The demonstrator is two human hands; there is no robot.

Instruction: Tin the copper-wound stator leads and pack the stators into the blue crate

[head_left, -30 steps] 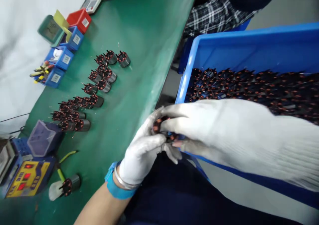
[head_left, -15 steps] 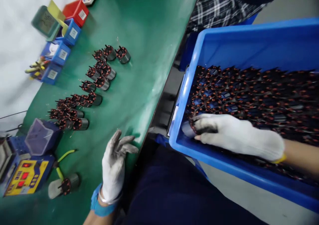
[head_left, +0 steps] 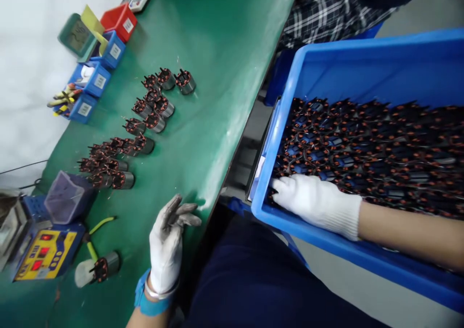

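My left hand (head_left: pixel 168 246), in a white glove with greyed fingertips, is palm up at the green table's edge. Its fingers are apart and it holds nothing. My right hand (head_left: pixel 313 200), also gloved, reaches down into the near left corner of a large blue bin (head_left: pixel 344 67). Its fingertips are largely hidden there, so whether they grip anything is unclear. Beside and beyond it, closely packed wire-wound motor stators (head_left: pixel 344 161) with copper coils and black tops fill the bin's floor.
Several stators (head_left: pixel 123 179) stand in rows on the green table (head_left: pixel 181 166). One lone stator (head_left: pixel 108 265) lies near green-handled pliers (head_left: pixel 90 246) and a yellow-faced device (head_left: pixel 43 255). Small parts boxes (head_left: pixel 97 79) line the back. A person's plaid sleeve (head_left: pixel 326 16) shows beyond the bin.
My right hand has moved farther into the bin's near left corner; the stator seen at its fingers before is now out of sight. My left hand stays nearly still. The view shifted slightly.
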